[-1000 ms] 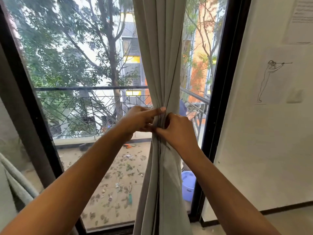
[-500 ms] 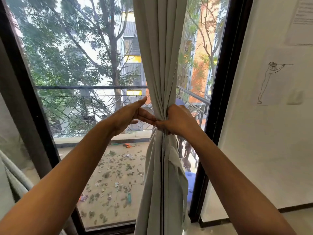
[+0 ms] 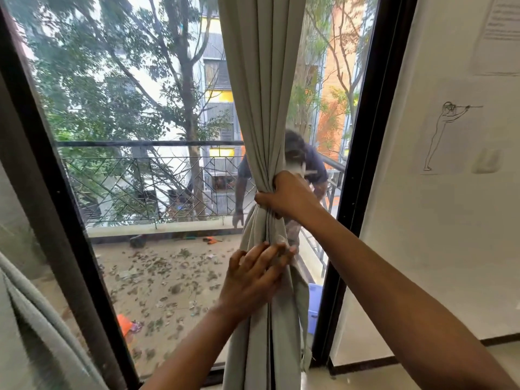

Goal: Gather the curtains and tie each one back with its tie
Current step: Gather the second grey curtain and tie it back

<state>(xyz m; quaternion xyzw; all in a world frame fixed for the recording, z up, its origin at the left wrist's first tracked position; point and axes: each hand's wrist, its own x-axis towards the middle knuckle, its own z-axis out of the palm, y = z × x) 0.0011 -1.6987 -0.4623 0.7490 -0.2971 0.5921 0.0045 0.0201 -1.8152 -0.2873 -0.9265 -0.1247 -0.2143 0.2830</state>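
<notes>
A pale grey-green curtain hangs bunched in front of the window glass, pinched narrow at mid height. My right hand is closed around that pinched waist. Lower down, my left hand lies flat on the loose folds with its fingers spread. I cannot make out a tie among the folds. A second curtain of the same cloth shows at the bottom left corner.
The black window frame stands just right of the curtain, and a white wall with a pencil drawing lies beyond. Outside, a person bends by the balcony railing. A blue tub sits outside near the frame.
My left hand left the gathered waist and dropped onto the folds below, fingers spread. My right hand now grips the bunch alone. A person has come into view on the balcony.
</notes>
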